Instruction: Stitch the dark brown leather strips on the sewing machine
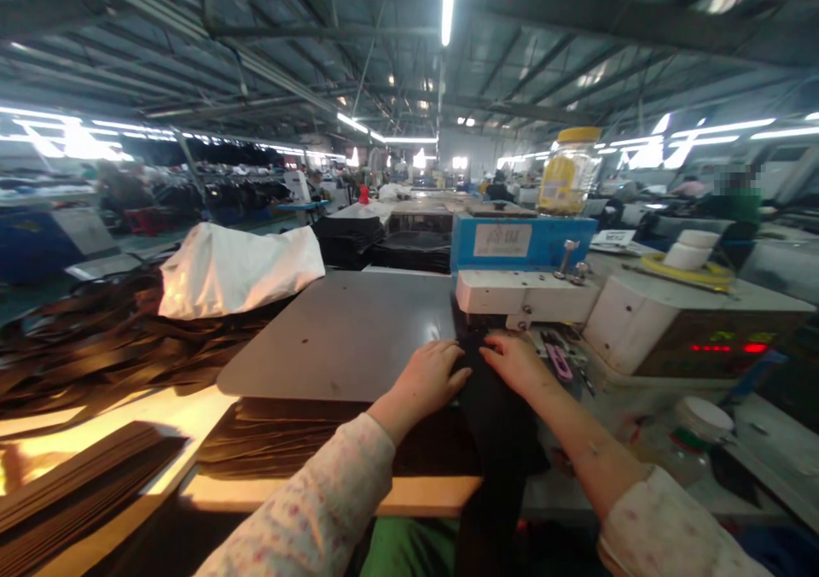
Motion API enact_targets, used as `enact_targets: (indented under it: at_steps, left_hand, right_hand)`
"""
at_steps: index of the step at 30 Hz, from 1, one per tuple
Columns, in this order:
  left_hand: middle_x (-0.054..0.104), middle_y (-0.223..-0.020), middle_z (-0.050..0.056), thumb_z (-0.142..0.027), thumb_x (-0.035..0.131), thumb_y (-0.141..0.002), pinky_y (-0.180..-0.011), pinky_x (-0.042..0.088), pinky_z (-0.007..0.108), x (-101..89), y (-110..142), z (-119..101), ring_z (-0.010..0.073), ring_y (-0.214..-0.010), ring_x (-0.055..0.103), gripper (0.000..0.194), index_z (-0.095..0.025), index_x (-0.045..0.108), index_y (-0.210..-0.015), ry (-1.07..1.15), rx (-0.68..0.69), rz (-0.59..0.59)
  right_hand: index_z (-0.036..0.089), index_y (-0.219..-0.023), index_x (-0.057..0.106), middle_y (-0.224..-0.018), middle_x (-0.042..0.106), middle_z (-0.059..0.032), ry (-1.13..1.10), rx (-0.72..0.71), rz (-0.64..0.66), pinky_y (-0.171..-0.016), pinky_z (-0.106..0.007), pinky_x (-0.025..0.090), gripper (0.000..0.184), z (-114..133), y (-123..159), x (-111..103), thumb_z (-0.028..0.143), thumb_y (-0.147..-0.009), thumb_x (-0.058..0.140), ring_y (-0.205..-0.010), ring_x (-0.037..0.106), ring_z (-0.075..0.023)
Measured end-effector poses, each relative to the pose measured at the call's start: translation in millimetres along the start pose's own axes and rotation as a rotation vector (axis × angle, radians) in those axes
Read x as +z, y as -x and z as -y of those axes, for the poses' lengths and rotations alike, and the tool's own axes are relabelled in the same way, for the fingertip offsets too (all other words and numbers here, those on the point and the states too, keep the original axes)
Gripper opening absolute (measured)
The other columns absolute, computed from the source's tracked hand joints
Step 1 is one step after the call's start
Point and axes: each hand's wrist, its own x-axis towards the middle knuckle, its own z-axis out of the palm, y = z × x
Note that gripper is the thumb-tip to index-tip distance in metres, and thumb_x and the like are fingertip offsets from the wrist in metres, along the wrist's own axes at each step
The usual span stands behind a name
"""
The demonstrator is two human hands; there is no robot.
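Note:
A long strip of black fabric (492, 410) runs from under the head of a white and blue machine (525, 291) down over the table's front edge, toward my lap. My left hand (432, 374) grips the strip's left edge, its fingers bent beside the grey metal plate (345, 329). On the opposite edge, my right hand (512, 362) has thumb and fingers closed on the same fabric, just in front of the machine head. The fabric's far end is hidden beneath the machine.
Dark folded pieces (275, 436) are stacked under the plate. A white cloth bag (240, 270) lies at left on brown strips (121, 329). Pink-handled snips (558, 359) lie right of my right hand, near a control box (697, 329). A yellow-lidded jar (569, 171) stands atop the machine.

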Motion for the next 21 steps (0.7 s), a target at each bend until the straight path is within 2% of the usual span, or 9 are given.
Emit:
enact_targets:
  at_steps: [3,8,14,21]
  left_hand:
    - [0.058,-0.111,0.009,-0.034,0.048,-0.082,-0.093,0.039,0.032,1.0,-3.0,1.4,0.0202,-0.104,0.051,0.029,-0.014,0.057,-0.101,0.001,0.012,-0.006]
    - [0.055,-0.115,0.008,-0.034,0.045,-0.084,-0.094,0.038,0.033,6.7,-5.7,7.3,0.0203,-0.106,0.049,0.031,-0.015,0.055,-0.107,-0.003,0.045,-0.007]
    - [0.056,-0.114,0.01,-0.03,0.047,-0.083,-0.094,0.037,0.032,5.9,-9.5,8.7,0.02,-0.106,0.05,0.03,-0.013,0.056,-0.106,0.006,0.07,0.012]
    - [0.056,-0.113,0.009,-0.031,0.047,-0.083,-0.093,0.039,0.033,9.4,-12.5,11.9,0.0211,-0.105,0.05,0.03,-0.014,0.056,-0.105,0.003,0.062,-0.003]
  right_hand:
    - [0.016,-0.097,0.064,-0.097,0.066,-0.0084,0.061,-0.011,-0.042,-0.076,-0.026,0.043,0.026,3.9,-2.7,0.4,0.027,-0.078,0.05,-0.091,0.06,-0.0193]
    - [0.015,-0.104,0.061,-0.1,0.065,-0.0097,0.148,-0.051,-0.073,-0.081,-0.026,0.042,0.029,9.9,-0.9,1.7,0.024,-0.081,0.045,-0.093,0.059,-0.0192]
    - [0.017,-0.103,0.062,-0.101,0.065,-0.01,0.285,-0.165,-0.062,-0.081,-0.028,0.042,0.031,10.6,-2.5,2.5,0.019,-0.082,0.039,-0.091,0.06,-0.0193]
    - [0.018,-0.105,0.061,-0.103,0.064,-0.0094,0.298,-0.176,-0.019,-0.082,-0.026,0.042,0.033,9.8,-7.9,0.4,0.018,-0.082,0.039,-0.092,0.059,-0.0181]
